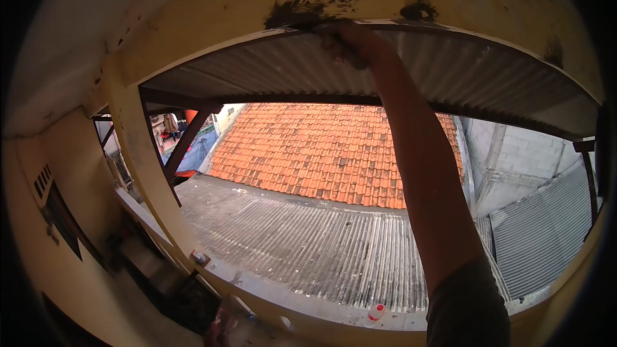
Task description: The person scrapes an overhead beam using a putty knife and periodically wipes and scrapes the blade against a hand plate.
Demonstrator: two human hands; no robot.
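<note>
One arm in a dark sleeve reaches up from the lower right. At its end my right hand (347, 45) has its fingers closed round something dark, too shadowed to make out. The hand is at the lower edge of the yellow beam (218, 32), just under a black smeared patch (299, 9). A smaller black patch (419, 9) marks the beam to the right. Behind the hand slopes the underside of a corrugated awning (475, 67). My left hand is out of view.
Below runs a parapet ledge (295, 299) with a red-capped bottle (376, 311) and a small container (199, 256) on it. Beyond lie a corrugated roof (308, 244) and an orange tiled roof (321, 148). A yellow pillar (138, 148) stands left.
</note>
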